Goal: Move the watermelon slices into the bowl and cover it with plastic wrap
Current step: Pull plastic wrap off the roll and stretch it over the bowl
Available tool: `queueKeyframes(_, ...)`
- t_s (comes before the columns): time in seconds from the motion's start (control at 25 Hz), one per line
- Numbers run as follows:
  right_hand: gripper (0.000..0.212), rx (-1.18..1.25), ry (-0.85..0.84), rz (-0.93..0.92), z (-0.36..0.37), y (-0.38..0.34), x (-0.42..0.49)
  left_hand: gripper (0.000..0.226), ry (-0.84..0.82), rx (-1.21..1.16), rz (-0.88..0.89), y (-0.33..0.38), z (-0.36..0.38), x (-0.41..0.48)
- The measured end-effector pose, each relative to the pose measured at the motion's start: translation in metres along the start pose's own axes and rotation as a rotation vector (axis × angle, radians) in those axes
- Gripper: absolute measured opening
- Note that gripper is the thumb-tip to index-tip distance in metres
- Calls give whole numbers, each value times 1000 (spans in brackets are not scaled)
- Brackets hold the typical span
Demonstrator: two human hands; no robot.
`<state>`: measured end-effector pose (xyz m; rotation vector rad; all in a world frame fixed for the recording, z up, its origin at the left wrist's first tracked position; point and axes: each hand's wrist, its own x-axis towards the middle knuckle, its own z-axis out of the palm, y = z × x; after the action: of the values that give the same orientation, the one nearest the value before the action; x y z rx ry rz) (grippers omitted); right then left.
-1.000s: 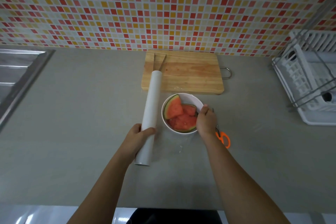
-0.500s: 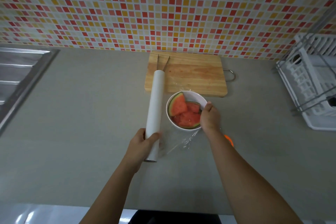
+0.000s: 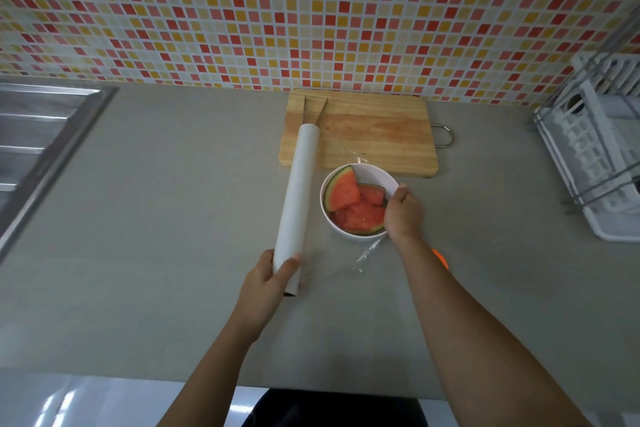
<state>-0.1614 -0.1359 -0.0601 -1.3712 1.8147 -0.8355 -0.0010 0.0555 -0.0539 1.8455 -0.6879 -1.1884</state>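
Grey counter [image 3: 173, 218], bowl [image 3: 376, 176] holding watermelon slices [image 3: 360, 215], left hand [image 3: 263, 288] gripping wrap roll [image 3: 299, 198], right hand [image 3: 403, 215] apparently pinching film [image 3: 369, 253]

Mosaic wall [image 3: 242, 10] of red, orange, yellow and white tiles, grey counter [image 3: 156, 201] below it, steel sink [image 3: 31, 135] at left, white dish rack [image 3: 595, 163] at right

White bowl [image 3: 378, 176]; red watermelon slices [image 3: 360, 218]; white wrap roll [image 3: 298, 194]; red-yellow mosaic wall [image 3: 311, 10]; grey counter [image 3: 173, 218].

Grey matte countertop [image 3: 156, 218] bearing a rectangular wooden cutting board [image 3: 374, 135], a round white bowl [image 3: 377, 175] just beside it, and a white plastic dish rack [image 3: 588, 149].
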Motion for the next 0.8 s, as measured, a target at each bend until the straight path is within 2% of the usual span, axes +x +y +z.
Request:
queueKeyframes(0.08,51,-3,-4,3,0,0,0,33,52,217,81,-3,0,-1)
queueKeyframes(0.16,51,-8,-14,-1,-1,0,1,34,127,494,153,-3,6,-1)
queueKeyframes(0.24,51,-14,-18,0,-1,0,1,37,207,624,215,-4,11,-1)
queueKeyframes(0.52,51,-20,-21,-1,-2,1,1,32,291,547,263,-8,18,-4)
queueKeyframes(0.8,51,-10,-36,21,-4,1,2,35,284,568,271,-12,13,5)
